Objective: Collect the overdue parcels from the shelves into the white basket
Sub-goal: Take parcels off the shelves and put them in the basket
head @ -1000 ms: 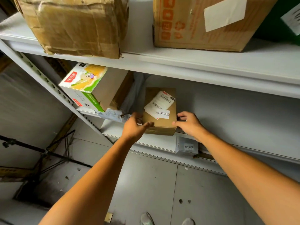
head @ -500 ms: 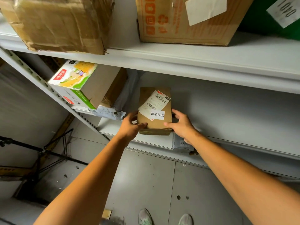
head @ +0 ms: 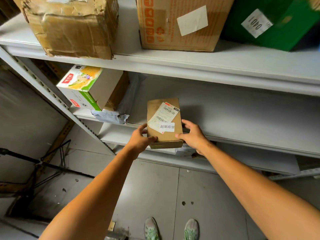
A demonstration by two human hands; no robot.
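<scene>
Small brown parcel (head: 164, 125), label up, long axis running from shelf depth toward the person, is gripped at the middle shelf (head: 242, 118) edge by left hand (head: 140, 139) and right hand (head: 193, 135), fingers curled round its sides.

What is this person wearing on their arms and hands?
Nothing that shows. The left hand and the right hand are bare, without gloves. No sleeves, watch or wristband appear anywhere up to the picture's edge.
</scene>
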